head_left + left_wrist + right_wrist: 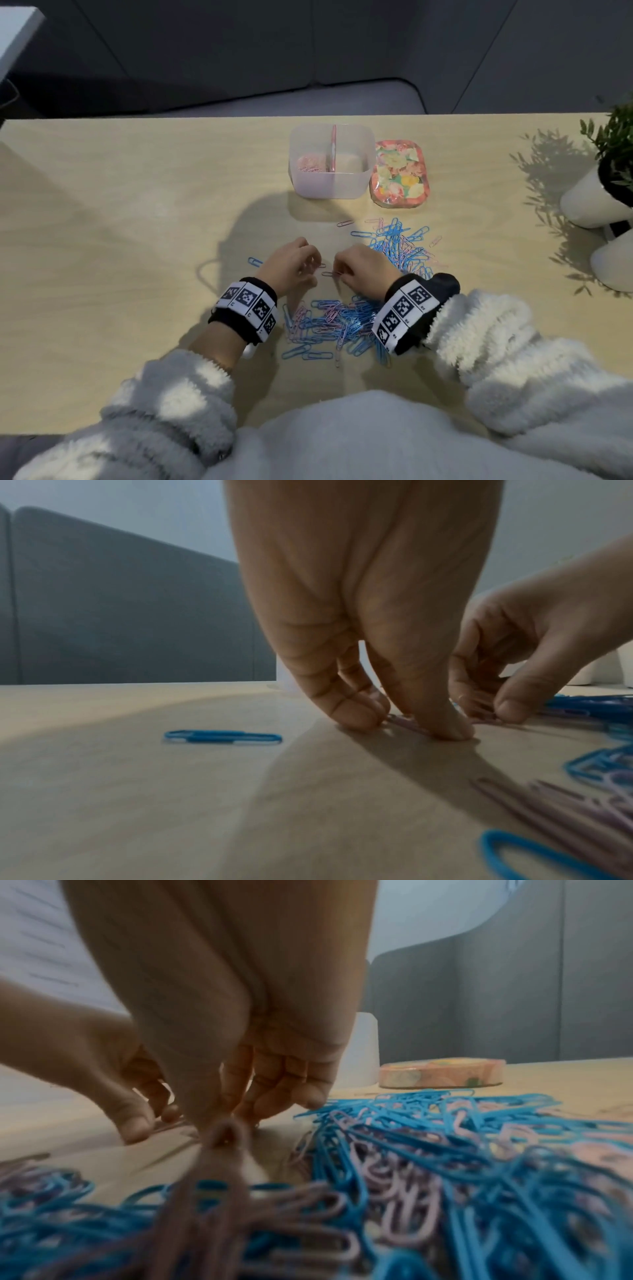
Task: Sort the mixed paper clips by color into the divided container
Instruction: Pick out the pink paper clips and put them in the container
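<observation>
Two hands work mid-desk (pixel 137 205): left hand (pixel 291 265) pinches a pink clip (pixel 407 723) against it, right hand (pixel 366 270) pinches another pink clip (pixel 329 273). Mixed paper clips (pixel 342 325) lie behind and right of them; divided container (pixel 330 161) sits ahead.

A light wooden table (pixel 137 212) carries a flat, rounded-rectangular piece with a pink floral print (pixel 399 173), perhaps a lid, though the view does not settle it. At the table's right edge stand two white rounded pots (pixel 594 202), one bearing a small green leafy plant (pixel 616 137). Beyond the far edge runs a dark grey upholstered sofa (pixel 239 61). A white panel corner (pixel 15 31) shows top left.
</observation>
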A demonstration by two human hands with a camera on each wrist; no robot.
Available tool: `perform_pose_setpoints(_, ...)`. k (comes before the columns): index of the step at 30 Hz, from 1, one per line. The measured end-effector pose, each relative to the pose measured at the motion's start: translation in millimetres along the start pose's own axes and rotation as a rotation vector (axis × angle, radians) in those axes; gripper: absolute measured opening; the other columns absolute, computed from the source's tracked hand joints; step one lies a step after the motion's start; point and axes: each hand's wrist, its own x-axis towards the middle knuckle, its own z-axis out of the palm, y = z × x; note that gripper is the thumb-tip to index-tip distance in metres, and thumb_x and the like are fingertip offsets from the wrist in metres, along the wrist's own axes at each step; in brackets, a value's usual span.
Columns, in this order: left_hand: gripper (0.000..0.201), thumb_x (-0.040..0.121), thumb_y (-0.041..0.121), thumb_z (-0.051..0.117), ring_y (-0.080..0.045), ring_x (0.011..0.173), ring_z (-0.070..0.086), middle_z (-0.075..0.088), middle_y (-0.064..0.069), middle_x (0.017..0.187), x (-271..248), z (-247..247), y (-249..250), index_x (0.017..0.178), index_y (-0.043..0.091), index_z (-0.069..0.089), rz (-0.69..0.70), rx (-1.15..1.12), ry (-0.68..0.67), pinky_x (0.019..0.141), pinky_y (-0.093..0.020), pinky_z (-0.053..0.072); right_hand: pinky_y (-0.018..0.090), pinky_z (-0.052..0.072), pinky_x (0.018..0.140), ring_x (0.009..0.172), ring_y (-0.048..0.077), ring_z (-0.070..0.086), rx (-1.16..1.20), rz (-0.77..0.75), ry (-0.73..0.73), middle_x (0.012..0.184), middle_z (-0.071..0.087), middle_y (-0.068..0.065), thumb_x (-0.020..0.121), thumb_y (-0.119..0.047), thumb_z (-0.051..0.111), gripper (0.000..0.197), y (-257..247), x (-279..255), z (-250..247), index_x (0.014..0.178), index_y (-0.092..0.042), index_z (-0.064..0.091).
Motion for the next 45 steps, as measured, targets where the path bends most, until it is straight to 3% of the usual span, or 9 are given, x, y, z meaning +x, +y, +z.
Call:
perform_pose_setpoints(5,0.021,0.081,0.020,0.065,-0.028,0.096,0.053,0.055,-0.014,0.103,8.4,-3.5,3.3,0.093,0.003,0.062,0.007,0.086,-0.059,0.078,-0.033,0.039,0.034,0.042,0.083,0.106,0.026,0.047,0.018,0.017,-0.029,0.108,0.050,0.012,0.085,-0.009,0.056,0.011,1.2,4.8,5.1,0.094,-0.006,0.062)
perform_pose_setpoints(10,0.025,0.085,0.026,0.061,-0.029,0.101,0.049,0.056,-0.015,0.104,8.4,1.0,-1.1,0.093,0.003,0.059,-0.019,0.143,-0.007,0.079,-0.037,0.039,0.038,0.044,0.081,0.097,0.029,0.056,0.165,0.086,0.065,0.101,0.060,0.011,0.085,-0.006,0.049,0.013,7.7,12.4,-4.2,0.093,-0.011,0.057)
perform_pose_setpoints(15,0.019,0.087,0.023,0.057,-0.027,0.094,0.057,0.064,-0.010,0.100,3.5,1.3,1.1,0.098,0.007,0.057,-0.042,0.053,0.058,0.074,-0.032,0.040,0.041,0.048,0.088,0.107,0.032,0.056,0.113,0.147,0.200,0.112,0.063,0.014,0.086,-0.003,0.048,0.035,21.4,46.3,-27.7,0.119,-0.011,0.059)
perform_pose_setpoints(18,0.025,0.090,0.023,0.055,-0.024,0.096,0.057,0.064,-0.008,0.103,1.9,1.0,5.7,0.111,0.010,0.056,-0.038,-0.058,0.087,0.082,-0.032,0.042,0.038,0.049,0.081,0.101,0.033,0.058,0.034,0.156,0.187,0.105,0.064,0.015,0.083,-0.002,0.052,0.028,26.5,59.7,-26.4,0.103,-0.015,0.067)
perform_pose_setpoints(21,0.022,0.089,0.023,0.056,-0.024,0.094,0.057,0.063,-0.009,0.102,4.7,6.9,15.2,0.107,0.011,0.059,-0.026,-0.060,0.067,0.080,-0.032,0.043,0.040,0.051,0.082,0.098,0.032,0.058,0.031,0.156,0.174,0.099,0.063,0.016,0.080,0.001,0.054,0.019,26.3,62.1,-26.8,0.085,-0.010,0.069)
perform_pose_setpoints(28,0.021,0.087,0.018,0.056,-0.032,0.103,0.053,0.055,-0.016,0.110,15.7,18.6,27.4,0.101,0.002,0.058,-0.047,0.157,-0.011,0.084,-0.038,0.041,0.036,0.049,0.076,0.091,0.031,0.059,-0.018,0.120,0.050,0.104,0.061,0.014,0.082,-0.002,0.054,0.013,22.0,53.5,-29.1,0.084,-0.014,0.059)
perform_pose_setpoints(35,0.020,0.093,0.006,0.039,-0.032,0.107,0.052,0.056,-0.018,0.114,11.6,20.3,25.5,0.110,0.000,0.047,0.052,0.321,-0.029,0.087,-0.039,0.040,0.035,0.047,0.076,0.080,0.021,0.055,0.383,-0.017,0.465,0.082,0.060,0.004,0.085,-0.003,0.051,0.010,-26.8,74.6,-94.6,0.082,-0.008,0.058)
perform_pose_setpoints(42,0.008,0.089,0.005,0.051,-0.031,0.087,0.056,0.062,-0.016,0.096,22.9,-35.7,15.9,0.094,0.003,0.056,0.060,-0.012,0.305,0.076,-0.041,0.045,0.033,0.044,0.096,0.101,0.027,0.059,0.342,0.095,0.400,0.109,0.065,0.013,0.090,-0.006,0.048,0.025,-23.8,102.8,-117.4,0.109,-0.003,0.064)
perform_pose_setpoints(45,0.011,0.088,0.007,0.050,-0.032,0.089,0.056,0.063,-0.018,0.098,48.9,-73.7,15.0,0.094,0.003,0.058,0.041,-0.003,0.438,0.078,-0.042,0.042,0.031,0.044,0.097,0.107,0.025,0.060,0.378,0.074,0.488,0.114,0.067,0.014,0.091,-0.007,0.045,0.028,-15.9,88.6,-111.6,0.108,-0.002,0.066)
